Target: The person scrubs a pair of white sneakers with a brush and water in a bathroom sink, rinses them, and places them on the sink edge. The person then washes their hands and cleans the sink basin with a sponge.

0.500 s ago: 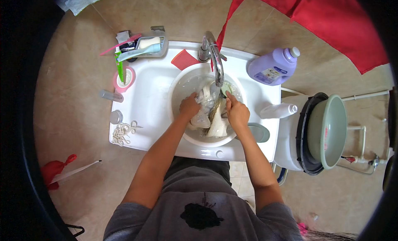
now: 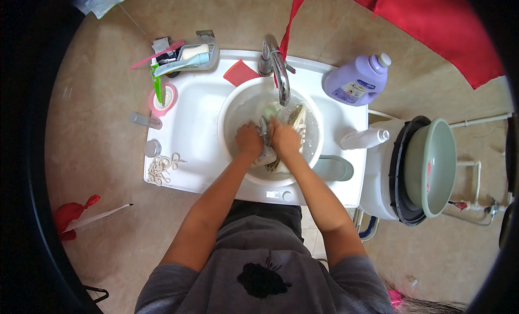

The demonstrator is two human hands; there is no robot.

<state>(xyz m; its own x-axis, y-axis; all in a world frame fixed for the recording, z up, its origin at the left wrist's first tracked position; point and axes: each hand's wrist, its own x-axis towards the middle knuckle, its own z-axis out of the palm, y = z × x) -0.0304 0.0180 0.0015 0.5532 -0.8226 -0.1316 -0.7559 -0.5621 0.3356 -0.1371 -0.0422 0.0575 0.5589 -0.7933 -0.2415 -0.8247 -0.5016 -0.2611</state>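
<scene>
A white basin [image 2: 226,106] of water stands in the sink under the faucet, with a pair of pale sneakers in it. My left hand [image 2: 249,139] is closed on one sneaker [image 2: 265,154], partly under water. Close beside it, my right hand [image 2: 285,139] is bent over the same shoe, fingers curled. A pale green thing [image 2: 270,111], blurred by water and motion, shows just beyond its fingertips; I cannot tell whether the hand grips it. The other sneaker [image 2: 300,122], with light stripes, leans along the basin's right side, partly behind my right hand.
The chrome faucet [image 2: 281,79] arches over the basin. On the white sink [image 2: 194,111] are shoelaces [image 2: 160,169], a grey-green insole [image 2: 335,168], a purple detergent bottle [image 2: 354,82], a white bottle [image 2: 363,139] and a red cloth piece [image 2: 239,73]. Basins [image 2: 432,168] are stacked at right.
My right hand has moved left and inward, toward the shoe at my left hand. The striped sneaker now shows at the basin's right side. The pale green thing has shifted left.
</scene>
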